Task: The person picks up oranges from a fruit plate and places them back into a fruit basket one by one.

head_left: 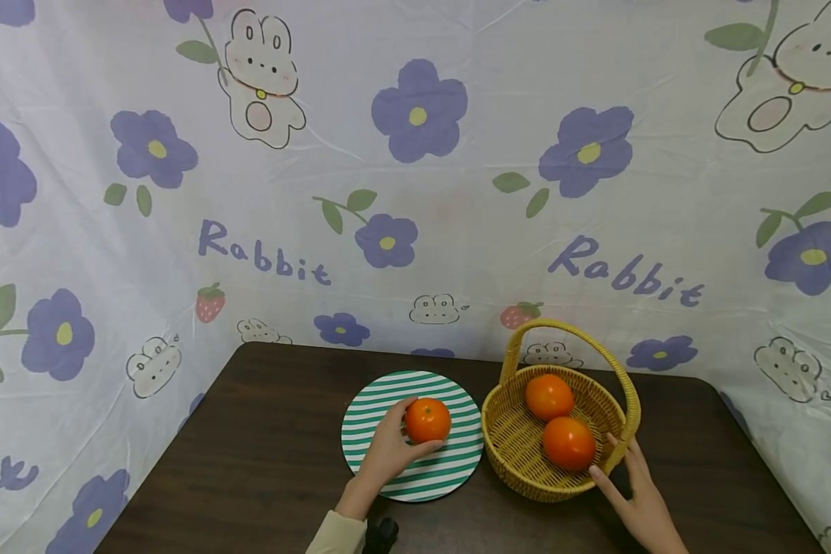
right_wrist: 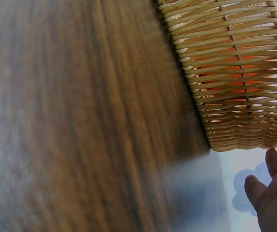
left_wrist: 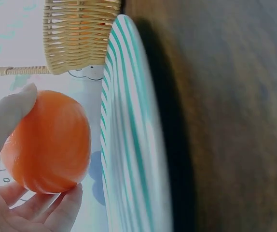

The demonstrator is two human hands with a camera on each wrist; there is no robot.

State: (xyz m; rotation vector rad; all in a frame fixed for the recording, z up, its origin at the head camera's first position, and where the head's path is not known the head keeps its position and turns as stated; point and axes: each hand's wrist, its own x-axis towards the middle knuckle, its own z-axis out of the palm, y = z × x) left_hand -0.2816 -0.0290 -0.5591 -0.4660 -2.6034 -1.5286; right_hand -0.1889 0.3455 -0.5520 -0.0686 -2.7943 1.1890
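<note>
My left hand (head_left: 388, 450) holds an orange (head_left: 428, 421) between thumb and fingers. The left wrist view shows a small gap between this orange (left_wrist: 49, 142) and the round plate (left_wrist: 129, 125), so the fruit hangs just above it. Green and white stripes cover the plate (head_left: 415, 488). To its right stands a yellow wicker basket (head_left: 512, 454) with a tall arched handle. Two more oranges, a rear one (head_left: 549, 397) and a front one (head_left: 569, 444), lie inside. At the basket's right side my right hand (head_left: 633, 492) grips the rim near the handle's foot.
A dark wooden table (head_left: 249, 446) carries everything. Behind it and at both sides hangs a white cloth (head_left: 457, 231) printed with purple flowers and rabbits. The basket's handle (head_left: 582, 329) rises above the rim, and the basket stands close beside the plate.
</note>
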